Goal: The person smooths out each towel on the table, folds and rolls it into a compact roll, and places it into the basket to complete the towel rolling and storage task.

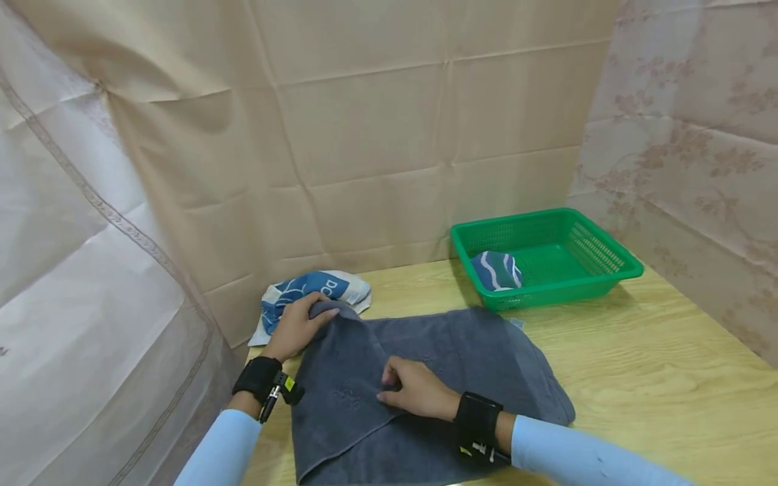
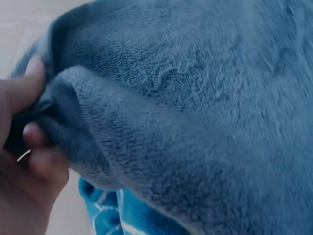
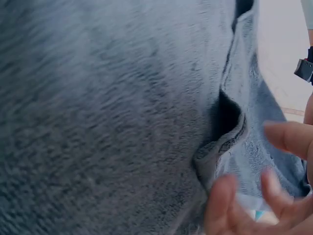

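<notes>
A dark grey towel lies on the wooden table, partly folded over at its left side. At its upper left edge, my left hand pinches a raised fold of it between thumb and fingers. The left wrist view shows the gathered towel cloth close up beside those fingers. My right hand hovers over the middle of the towel, its fingers loosely bent. In the right wrist view the fingers are spread and blurred near a rumpled towel edge, with nothing seen between them.
Behind my left hand lies a crumpled blue and white cloth with lettering. A green plastic basket stands at the back right, holding a folded striped cloth. Beige curtain hangs behind the table.
</notes>
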Available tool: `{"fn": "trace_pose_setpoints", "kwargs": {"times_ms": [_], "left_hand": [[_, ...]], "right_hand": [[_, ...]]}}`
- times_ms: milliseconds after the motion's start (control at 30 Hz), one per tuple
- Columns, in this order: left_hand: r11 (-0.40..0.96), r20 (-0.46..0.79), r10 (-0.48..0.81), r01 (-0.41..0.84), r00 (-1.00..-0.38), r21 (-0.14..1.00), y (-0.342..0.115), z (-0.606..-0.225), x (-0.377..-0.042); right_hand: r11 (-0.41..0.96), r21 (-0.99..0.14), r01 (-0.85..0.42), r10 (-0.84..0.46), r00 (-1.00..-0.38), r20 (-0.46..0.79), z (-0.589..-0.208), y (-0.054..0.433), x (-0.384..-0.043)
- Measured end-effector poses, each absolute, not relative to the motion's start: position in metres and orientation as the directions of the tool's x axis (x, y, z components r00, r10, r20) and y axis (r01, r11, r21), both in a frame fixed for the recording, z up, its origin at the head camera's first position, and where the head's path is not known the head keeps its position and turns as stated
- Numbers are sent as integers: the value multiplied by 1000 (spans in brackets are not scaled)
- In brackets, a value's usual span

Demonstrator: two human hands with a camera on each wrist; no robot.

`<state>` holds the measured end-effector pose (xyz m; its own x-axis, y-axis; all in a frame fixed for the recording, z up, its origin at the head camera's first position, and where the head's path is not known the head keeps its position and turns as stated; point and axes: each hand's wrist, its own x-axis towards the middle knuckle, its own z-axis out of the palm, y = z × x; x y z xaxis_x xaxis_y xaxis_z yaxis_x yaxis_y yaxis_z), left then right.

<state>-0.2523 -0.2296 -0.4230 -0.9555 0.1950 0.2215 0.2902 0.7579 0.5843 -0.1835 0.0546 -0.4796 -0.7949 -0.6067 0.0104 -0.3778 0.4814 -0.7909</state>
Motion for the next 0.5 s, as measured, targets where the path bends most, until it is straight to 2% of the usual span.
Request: {"fn": "trace_pose_setpoints", "kwargs": {"times_ms": [100, 200, 267, 367, 500], "left_hand": [[718, 174, 297, 340, -939, 608, -225, -423, -253], [748, 118, 414, 411, -903, 520, -223, -430, -255], [776, 107, 444, 442, -889, 449, -222, -436, -256], [825, 131, 386, 406, -913, 394, -222, -443, -258], [828, 275, 255, 356, -927, 433, -222, -436, -262]], "right_hand": [[552, -777, -303, -541, -839, -57, -479, 52, -184], [637, -712, -295, -507, -856, -100, -484, 51, -184], [667, -682, -301, -498, -860, -108, -487, 52, -183], [643, -705, -299, -500, -861, -91, -490, 56, -180], [558, -779, -288, -539, -839, -76, -473, 66, -175]]}}
